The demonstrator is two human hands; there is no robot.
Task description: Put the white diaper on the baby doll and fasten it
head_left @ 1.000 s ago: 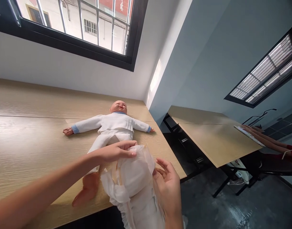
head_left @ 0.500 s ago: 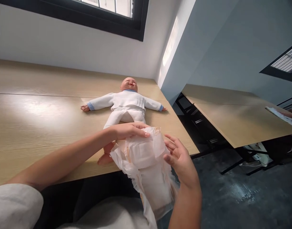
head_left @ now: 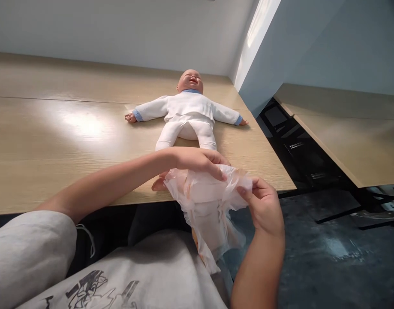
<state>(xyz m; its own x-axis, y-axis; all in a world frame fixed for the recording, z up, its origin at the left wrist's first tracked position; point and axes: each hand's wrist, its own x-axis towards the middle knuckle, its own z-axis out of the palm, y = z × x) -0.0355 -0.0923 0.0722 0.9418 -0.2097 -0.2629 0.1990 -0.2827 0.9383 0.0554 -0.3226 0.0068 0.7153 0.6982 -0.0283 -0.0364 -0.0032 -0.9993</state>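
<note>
A white diaper [head_left: 209, 193] hangs unfolded in front of me, just off the table's front edge, its ruffled sides and yellowish strips showing. My left hand [head_left: 205, 163] grips its upper edge, thumb on the near side and fingers mostly behind. At the upper right corner, my right hand [head_left: 264, 199] pinches the side flap between thumb and fingers. Beyond the diaper a baby doll [head_left: 190, 107] lies on its back, arms spread, in a white outfit with blue cuffs and collar. My left forearm and the diaper hide part of its lower legs; one bare foot shows.
The doll lies on a light wooden table [head_left: 97, 159] against a wall. To the right, past a gap and a pillar [head_left: 274, 64], stands a second wooden table [head_left: 338, 141]. Dark floor [head_left: 315, 240] shows below.
My right hand, formerly open beside the diaper, has closed on its side flap and pulled it outward to the right. The view has tilted down, and the window has left it.
</note>
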